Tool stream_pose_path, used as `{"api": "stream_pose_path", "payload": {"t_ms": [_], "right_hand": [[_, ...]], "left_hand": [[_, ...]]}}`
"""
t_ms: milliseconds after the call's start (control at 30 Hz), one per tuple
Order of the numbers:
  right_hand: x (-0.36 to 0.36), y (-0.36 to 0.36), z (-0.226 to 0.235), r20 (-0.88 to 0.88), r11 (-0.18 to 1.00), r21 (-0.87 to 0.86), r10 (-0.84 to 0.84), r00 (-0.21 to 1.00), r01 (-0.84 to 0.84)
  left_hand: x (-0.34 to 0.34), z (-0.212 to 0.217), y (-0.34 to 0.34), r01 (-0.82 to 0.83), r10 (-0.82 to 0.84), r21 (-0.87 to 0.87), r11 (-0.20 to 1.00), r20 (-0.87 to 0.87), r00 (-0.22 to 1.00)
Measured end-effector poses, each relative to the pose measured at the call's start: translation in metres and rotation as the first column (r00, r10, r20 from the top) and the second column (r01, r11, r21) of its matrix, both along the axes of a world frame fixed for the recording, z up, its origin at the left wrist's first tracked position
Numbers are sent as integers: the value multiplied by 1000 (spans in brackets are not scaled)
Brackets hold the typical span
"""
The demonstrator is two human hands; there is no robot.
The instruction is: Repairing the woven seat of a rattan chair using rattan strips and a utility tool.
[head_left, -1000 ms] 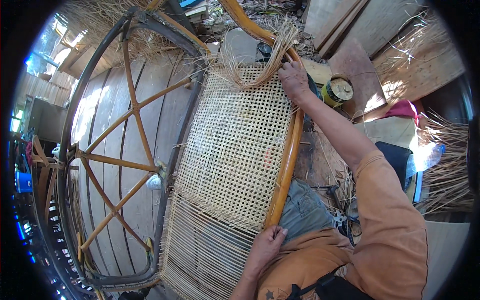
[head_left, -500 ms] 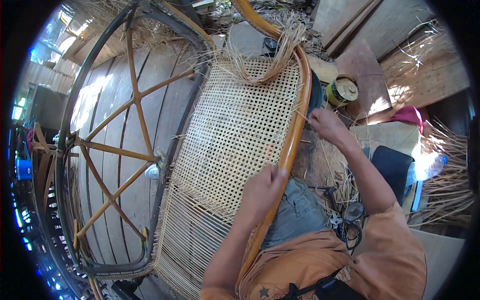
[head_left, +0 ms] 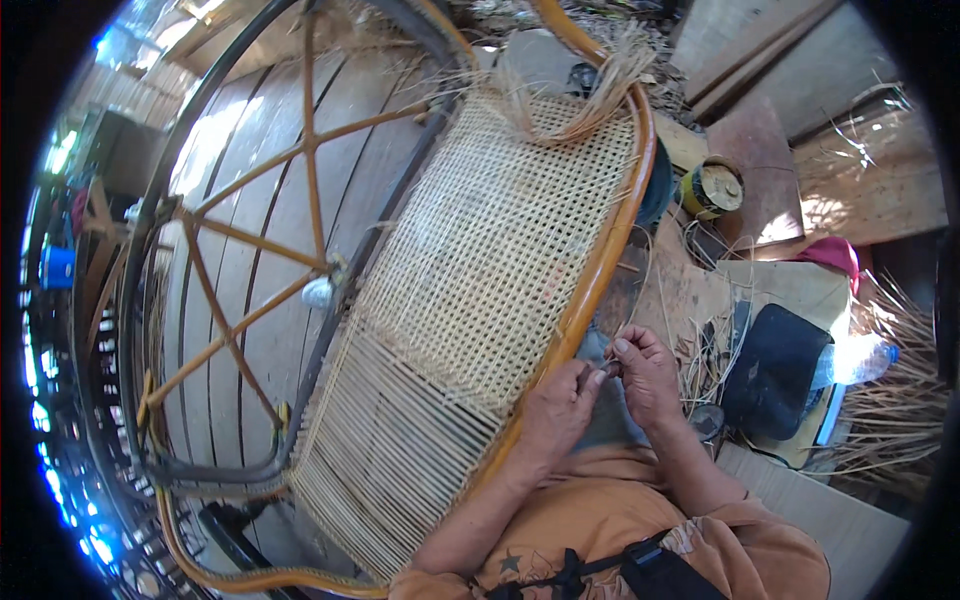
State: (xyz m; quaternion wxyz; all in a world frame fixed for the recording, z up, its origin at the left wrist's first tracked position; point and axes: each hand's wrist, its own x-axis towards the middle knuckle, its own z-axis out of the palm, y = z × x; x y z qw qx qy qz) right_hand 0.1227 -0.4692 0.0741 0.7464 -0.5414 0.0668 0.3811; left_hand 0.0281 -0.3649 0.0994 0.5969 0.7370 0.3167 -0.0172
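My left hand (head_left: 558, 410) is closed in a pinch just over the orange-brown rim (head_left: 572, 325) of a rattan seat frame. My right hand (head_left: 650, 378) meets it fingertip to fingertip, pinching too. Between them shows a bit of a thin cane strand, its ends hard to make out. Left of the hands lies the woven cane panel (head_left: 480, 240), an open mesh of pale strips. Its lower part (head_left: 390, 430) has only strands running one way. A bundle of loose cane strips (head_left: 590, 110) hangs over the panel's far end.
A dark frame with crossed rattan poles (head_left: 310, 140) stands at left on wooden boards. To the right are a yellow-green tin (head_left: 712, 188), a black flat pad (head_left: 778, 372), a plastic bottle (head_left: 850, 362) and a heap of cane (head_left: 895, 420). Thin strands trail near my right hand.
My right hand has come down and inward from beside the far rim to meet my left, which has moved slightly right and lower. The view has shifted too.
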Motion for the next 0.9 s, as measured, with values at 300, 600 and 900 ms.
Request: {"api": "stream_pose_path", "payload": {"t_ms": [300, 600, 900], "right_hand": [[-51, 8, 9, -65, 989, 94, 117, 991, -110], [-19, 4, -6, 9, 998, 20, 55, 998, -55], [17, 20, -15, 217, 999, -26, 37, 975, -32]], "left_hand": [[-69, 6, 6, -63, 65, -64, 996, 22, 998], [-149, 4, 52, -108, 96, -58, 992, -168, 981], [-128, -1, 125, -99, 172, 277, 956, -251, 953]]}}
